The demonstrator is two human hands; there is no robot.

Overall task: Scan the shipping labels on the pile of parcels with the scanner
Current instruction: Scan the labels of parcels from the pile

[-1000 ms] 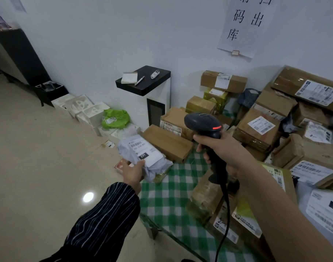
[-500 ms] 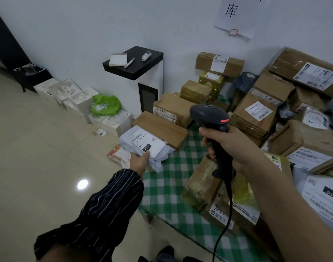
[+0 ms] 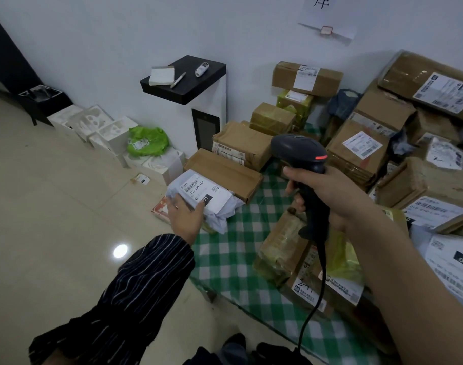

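My right hand (image 3: 327,191) grips the handle of a black corded scanner (image 3: 298,151), whose head points left and shows a red light. My left hand (image 3: 184,216) holds the near end of a white soft parcel (image 3: 206,196) with its label facing up. The parcel sits low at the left edge of the green checked cloth (image 3: 241,248), against a long brown box (image 3: 225,172). A pile of brown cardboard parcels (image 3: 362,151) with white labels fills the right side.
A white cabinet with a black top (image 3: 184,77) stands by the wall, carrying a notepad, a pen and a small roll. White foam boxes (image 3: 104,127) and a green bag (image 3: 147,140) line the floor on the left. Bare tiled floor lies at the lower left.
My left hand has lowered the white parcel down and away onto the cloth's left edge by the long box. The scanner has stayed about level in my right hand.
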